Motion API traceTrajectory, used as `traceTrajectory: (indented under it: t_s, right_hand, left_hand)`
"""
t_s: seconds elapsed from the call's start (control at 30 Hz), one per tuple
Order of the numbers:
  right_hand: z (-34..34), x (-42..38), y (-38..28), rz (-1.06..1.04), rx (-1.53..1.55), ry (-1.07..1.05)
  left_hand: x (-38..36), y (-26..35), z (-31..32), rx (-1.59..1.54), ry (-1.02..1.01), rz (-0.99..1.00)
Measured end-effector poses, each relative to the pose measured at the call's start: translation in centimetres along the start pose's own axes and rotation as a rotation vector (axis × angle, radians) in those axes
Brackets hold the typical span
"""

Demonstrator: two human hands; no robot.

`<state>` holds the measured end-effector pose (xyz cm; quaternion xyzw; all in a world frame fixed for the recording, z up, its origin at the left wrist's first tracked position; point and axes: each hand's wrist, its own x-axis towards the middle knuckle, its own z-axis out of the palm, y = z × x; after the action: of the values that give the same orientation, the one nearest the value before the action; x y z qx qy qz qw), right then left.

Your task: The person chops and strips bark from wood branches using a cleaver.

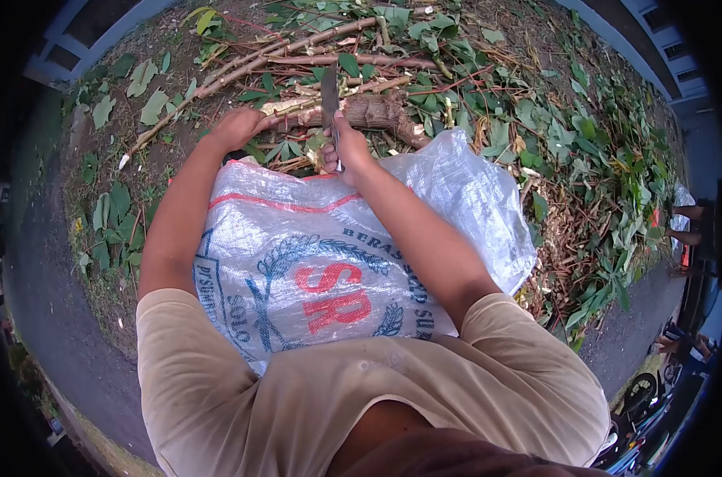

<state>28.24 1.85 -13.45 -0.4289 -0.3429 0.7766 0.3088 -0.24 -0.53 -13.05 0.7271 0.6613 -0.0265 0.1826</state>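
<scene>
My right hand (346, 148) is wrapped around the handle of a large knife (329, 94), its broad dark blade pointing away from me. The blade crosses over a partly peeled branch (289, 118), whose near end my left hand (238, 128) grips at the left. Behind the blade lies a thick, rough-barked log (374, 112), with pale chopped wood around it. A translucent woven rice sack (297, 262) with red and blue print is spread over my lap, its upper edge just below both hands.
Long thin stems (289, 49) lie across the ground beyond the log. Cut green leaves (551, 127) and a heap of wood chips (567, 238) cover the right side. Paved road (39, 238) runs along the left. At the far right are a person's legs (685, 224) and a parked motorbike (640, 391).
</scene>
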Motion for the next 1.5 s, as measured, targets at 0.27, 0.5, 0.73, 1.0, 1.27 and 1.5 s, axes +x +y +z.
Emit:
traceTrajectory:
  t_s: [0.27, 0.5, 0.73, 1.0, 1.27, 1.5]
  right_hand:
    - [2.6, -2.3, -5.7, -0.144, 0.025, -0.07]
    - [2.6, -0.9, -1.2, -0.549, -0.197, -0.021]
    - [1.3, 1.5, 1.5, 0.141, -0.088, -0.019]
    - [3.7, -3.4, -5.5, -0.403, -0.163, -0.128]
    - [0.9, 0.9, 0.4, 0.299, 0.053, -0.035]
    - [3.1, -2.0, -4.1, -0.197, -0.088, -0.031]
  left_hand:
    - [-0.3, 0.0, 0.0, 0.091, 0.097, 0.009]
    - [-0.1, 0.9, 1.1, 0.1, 0.045, 0.038]
    - [-0.4, 2.0, -0.3, 0.068, 0.021, -0.052]
    - [0.5, 1.7, 1.8, -0.129, 0.022, 0.082]
    - [0.9, 1.5, 1.0, -0.018, 0.127, 0.12]
    - [1.6, 0.7, 1.5, -0.157, 0.201, 0.077]
